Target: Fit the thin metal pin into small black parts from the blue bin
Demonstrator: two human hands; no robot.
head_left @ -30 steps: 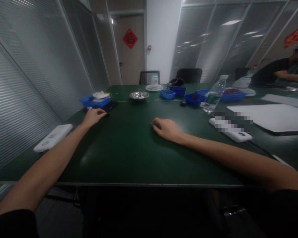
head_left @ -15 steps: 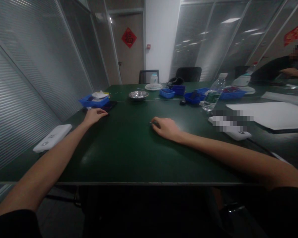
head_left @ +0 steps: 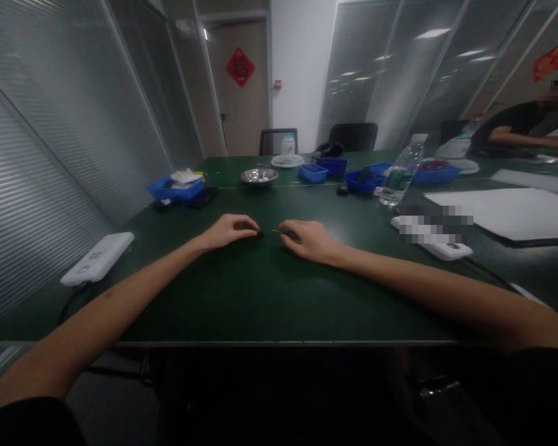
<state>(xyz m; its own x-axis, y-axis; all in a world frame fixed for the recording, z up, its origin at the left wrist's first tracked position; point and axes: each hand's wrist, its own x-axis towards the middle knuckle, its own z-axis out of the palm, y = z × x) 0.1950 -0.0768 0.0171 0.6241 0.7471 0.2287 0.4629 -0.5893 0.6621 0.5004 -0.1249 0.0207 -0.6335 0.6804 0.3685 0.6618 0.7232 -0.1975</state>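
Observation:
My left hand (head_left: pixel 230 231) is over the middle of the green table (head_left: pixel 242 291), its thumb and fingertips pinched on a small black piece (head_left: pixel 260 233). Just to its right, my right hand (head_left: pixel 309 240) is curled around a thin tool (head_left: pixel 276 231) with a slim metal shaft that points left toward the black piece. Most of that tool is hidden in the palm, so its kind does not show. A small gap separates the shaft's tip from the black piece.
Beyond the hands stands a metal bowl (head_left: pixel 259 178) with small pale items. Blue trays (head_left: pixel 177 189) lie at the left and blue baskets (head_left: pixel 313 173) at the back. A water bottle (head_left: pixel 402 172), a white power strip (head_left: pixel 432 238) and a white board (head_left: pixel 511 214) are on the right. Another person sits far right.
My left hand has moved right from beside the blue tray to the table's middle, and a black piece now shows at its fingertips. My right hand has stayed nearly in place.

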